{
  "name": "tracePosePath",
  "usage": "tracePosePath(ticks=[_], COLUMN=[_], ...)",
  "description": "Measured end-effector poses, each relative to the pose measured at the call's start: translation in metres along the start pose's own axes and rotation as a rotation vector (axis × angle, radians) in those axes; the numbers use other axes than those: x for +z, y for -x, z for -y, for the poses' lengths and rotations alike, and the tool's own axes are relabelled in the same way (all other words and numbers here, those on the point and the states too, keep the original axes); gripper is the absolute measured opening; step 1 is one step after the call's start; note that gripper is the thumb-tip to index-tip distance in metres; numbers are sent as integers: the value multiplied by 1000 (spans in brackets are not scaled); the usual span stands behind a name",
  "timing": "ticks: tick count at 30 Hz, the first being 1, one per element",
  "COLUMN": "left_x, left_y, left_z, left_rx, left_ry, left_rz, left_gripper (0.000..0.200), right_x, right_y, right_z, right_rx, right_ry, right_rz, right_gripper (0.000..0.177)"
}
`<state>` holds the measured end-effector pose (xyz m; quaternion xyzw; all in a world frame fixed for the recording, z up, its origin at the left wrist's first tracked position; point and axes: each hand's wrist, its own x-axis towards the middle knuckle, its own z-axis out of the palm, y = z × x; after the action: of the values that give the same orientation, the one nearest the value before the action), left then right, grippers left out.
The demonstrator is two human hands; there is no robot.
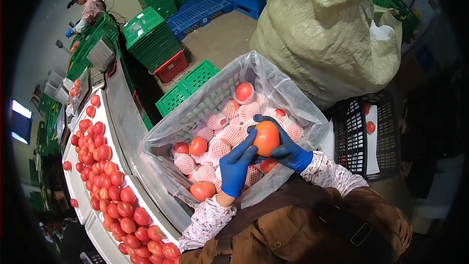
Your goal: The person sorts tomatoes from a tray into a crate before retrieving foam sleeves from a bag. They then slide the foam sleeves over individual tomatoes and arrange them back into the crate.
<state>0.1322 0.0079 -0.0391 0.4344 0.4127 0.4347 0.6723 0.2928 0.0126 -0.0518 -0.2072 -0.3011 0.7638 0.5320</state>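
Blue-gloved hands [259, 154] curled around large tomato [266, 139], over lined crate [168, 130]

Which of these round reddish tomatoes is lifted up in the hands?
The large orange tomato gripped between the blue-gloved left hand and blue-gloved right hand. It alone is held above the plastic-lined crate; many inside wear foam nets.

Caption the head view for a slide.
Blue-gloved left hand and right hand hold a tomato over a lined crate of net-wrapped tomatoes.
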Motion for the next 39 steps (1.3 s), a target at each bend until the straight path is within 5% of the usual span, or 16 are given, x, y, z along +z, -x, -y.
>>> tracePosePath(ticks=[2, 4, 13, 14, 16, 17, 20, 21, 22, 24, 26, 29, 32, 36, 38, 39], left_x=[3, 5, -7, -14, -26, -36, -38, -40, -35, -25, -17, -5, 2, 1, -5, -8], left_y=[-1, -2, -4, -7, -18, -22, -25, -29, -28, -26, -26, -28, -38, -31, -16, -3], left_z=[5, 6, 22, 27, 23, 27, 50, 68, 69, 67, 67, 91, 120, 81, 40, 18], left_rx=[154, 524, 581, 624, 388, 318, 139, 357, 358, 409, 435, 665, 911, 733, 652, 487], left_ry=[-137, -608, -741, -755, -642, -695, -781, -905, -901, -1185, -1287, -1544, -1598, -1597, -1372, -946], left_rz=[17, 42, -1, -47, -129, -35, 327, 530, 529, 711, 703, 633, 648, 685, 550, 267], left_gripper=[42, 46, 34, 29, 20, 22, 32, 47, 47, 58, 55, 48, 39, 34, 29, 28], right_x=[-1, -4, -10, -26, -38, -55, -121, -156, -179, -258, -270, -183, -123, -40, -5, -2], right_y=[2, 1, 30, 43, 76, 89, 159, 186, 210, 286, 292, 203, 118, 17, -20, -38], right_z=[-1, -7, 7, 14, 50, 62, 107, 115, 123, 140, 135, 125, 115, 88, 79, 70], right_rx=[36, 7, 11, -78, -201, -473, -753, -827, -888, -656, -703, -738, -697, -669, -666, -576], right_ry=[-55, -3, 121, 233, 439, 499, 452, 496, 766, 761, 849, 1039, 1293, 1373, 1390, 1344], right_rz=[-13, -59, -209, -308, -556, -585, -982, -1232, -1454, -1663, -1804, -1446, -939, -296, -42, 13], right_gripper=[88, 86, 83, 84, 79, 74, 57, 45, 42, 49, 53, 60, 42, 26, 29, 30])
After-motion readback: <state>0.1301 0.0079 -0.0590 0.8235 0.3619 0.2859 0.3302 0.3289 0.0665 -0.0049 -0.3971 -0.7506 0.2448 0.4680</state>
